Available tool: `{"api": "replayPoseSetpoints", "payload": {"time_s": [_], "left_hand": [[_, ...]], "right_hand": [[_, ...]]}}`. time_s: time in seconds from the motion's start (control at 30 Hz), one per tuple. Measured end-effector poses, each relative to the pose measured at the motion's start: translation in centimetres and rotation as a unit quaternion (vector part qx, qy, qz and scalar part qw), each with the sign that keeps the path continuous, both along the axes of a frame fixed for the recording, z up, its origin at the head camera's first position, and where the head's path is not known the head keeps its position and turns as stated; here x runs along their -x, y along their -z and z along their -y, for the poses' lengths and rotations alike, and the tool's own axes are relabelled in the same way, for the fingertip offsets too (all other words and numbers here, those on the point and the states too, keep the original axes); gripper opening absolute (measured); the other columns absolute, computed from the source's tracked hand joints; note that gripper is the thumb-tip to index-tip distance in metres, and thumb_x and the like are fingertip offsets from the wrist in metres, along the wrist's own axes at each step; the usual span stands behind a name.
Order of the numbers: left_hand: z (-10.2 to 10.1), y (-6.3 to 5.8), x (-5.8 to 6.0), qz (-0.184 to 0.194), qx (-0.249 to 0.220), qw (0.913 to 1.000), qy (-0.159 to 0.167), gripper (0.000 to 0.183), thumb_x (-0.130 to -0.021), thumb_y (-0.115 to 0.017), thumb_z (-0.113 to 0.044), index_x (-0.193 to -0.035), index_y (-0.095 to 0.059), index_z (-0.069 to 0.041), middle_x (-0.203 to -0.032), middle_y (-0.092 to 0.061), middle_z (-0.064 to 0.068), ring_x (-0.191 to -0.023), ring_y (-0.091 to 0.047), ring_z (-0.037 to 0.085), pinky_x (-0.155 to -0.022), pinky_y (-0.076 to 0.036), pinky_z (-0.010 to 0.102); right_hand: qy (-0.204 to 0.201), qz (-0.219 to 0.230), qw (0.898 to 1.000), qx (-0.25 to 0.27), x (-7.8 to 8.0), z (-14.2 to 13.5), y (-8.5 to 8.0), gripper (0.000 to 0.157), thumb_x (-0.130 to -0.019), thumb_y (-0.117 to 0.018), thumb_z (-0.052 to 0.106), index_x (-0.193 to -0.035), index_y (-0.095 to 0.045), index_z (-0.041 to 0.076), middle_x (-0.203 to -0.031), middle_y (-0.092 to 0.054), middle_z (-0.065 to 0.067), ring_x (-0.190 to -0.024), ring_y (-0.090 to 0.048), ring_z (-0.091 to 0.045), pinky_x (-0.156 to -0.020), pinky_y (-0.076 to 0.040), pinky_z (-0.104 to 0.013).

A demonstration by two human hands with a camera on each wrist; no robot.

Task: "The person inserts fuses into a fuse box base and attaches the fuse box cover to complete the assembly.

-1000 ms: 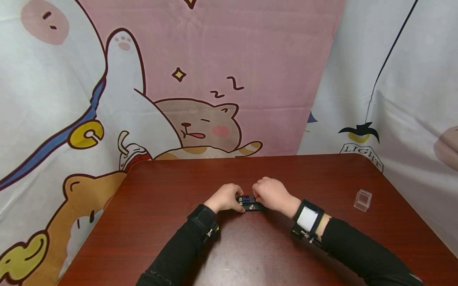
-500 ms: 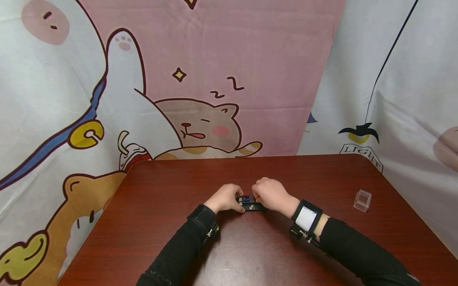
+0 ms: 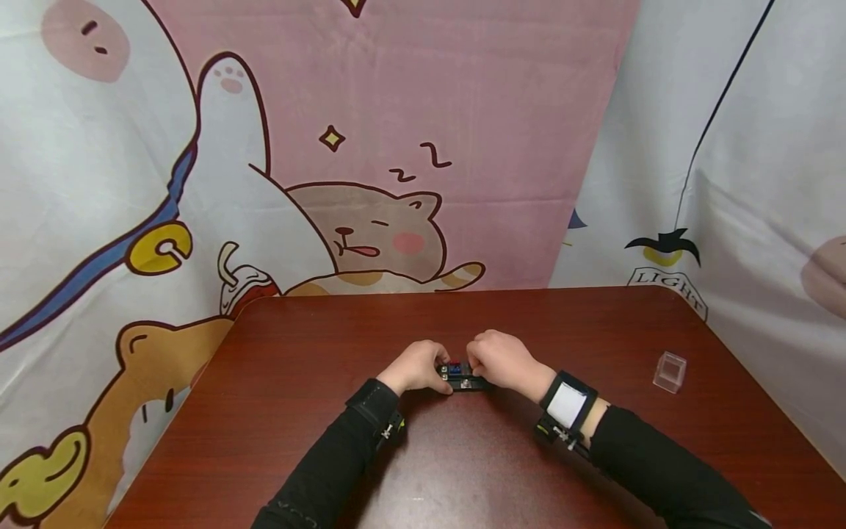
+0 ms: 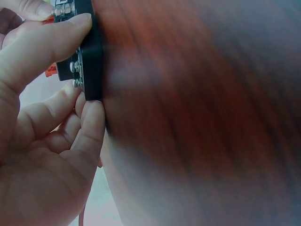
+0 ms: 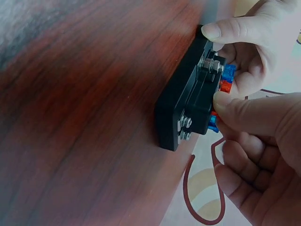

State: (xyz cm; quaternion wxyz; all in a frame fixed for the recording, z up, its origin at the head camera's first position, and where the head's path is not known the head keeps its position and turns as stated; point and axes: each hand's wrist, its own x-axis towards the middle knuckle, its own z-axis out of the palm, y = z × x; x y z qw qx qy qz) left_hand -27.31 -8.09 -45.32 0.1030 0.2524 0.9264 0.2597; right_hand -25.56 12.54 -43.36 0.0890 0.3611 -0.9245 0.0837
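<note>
A black fuse block [image 5: 200,103] with silver screw terminals [image 5: 185,123] stands on the brown table between both hands. Blue blade fuses [image 5: 229,73] and red ones [image 5: 226,86] stick out along its top. In the head view my left hand [image 3: 418,366] grips the block's left end, thumb on the near side of its base. The left wrist view shows that hand's other fingers [image 4: 91,125] bent around the end. My right hand [image 3: 504,360] pinches a blade fuse near the block's other end, its thumb [image 5: 230,106] covering most of it.
A small clear plastic box [image 3: 670,371] lies on the table [image 3: 562,323] at the right. Behind the table's far edge hangs a cartoon-printed cloth [image 3: 515,147]. Both wrists wear black straps with cameras.
</note>
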Motion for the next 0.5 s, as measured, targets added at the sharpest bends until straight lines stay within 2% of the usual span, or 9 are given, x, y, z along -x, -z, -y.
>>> {"api": "replayPoseSetpoints", "payload": {"time_s": [0.3,0.5], "left_hand": [[0.0,-0.1,0.0,0.001,-0.002,1.0,0.005,0.042,-0.065,-0.093,-0.023,-0.098,-0.07,-0.008,-0.088,-0.065,-0.004,-0.08,-0.058,0.011,-0.077,-0.048,0.03],[0.0,0.0,0.0,0.003,-0.002,1.0,0.002,0.044,-0.065,-0.093,-0.023,-0.099,-0.07,-0.007,-0.09,-0.065,-0.002,-0.083,-0.059,0.013,-0.079,-0.049,0.031]], "right_hand": [[0.013,0.044,0.999,0.024,-0.3,-1.1,-0.9,0.019,-0.077,-0.086,0.021,-0.083,-0.068,0.017,-0.076,-0.055,0.008,-0.074,-0.05,-0.012,-0.064,-0.045,-0.03],[0.033,0.067,0.997,0.034,-0.3,-2.4,-1.5,0.025,-0.079,-0.085,0.021,-0.098,-0.072,0.013,-0.09,-0.065,0.002,-0.081,-0.059,-0.015,-0.074,-0.051,-0.035]]}}
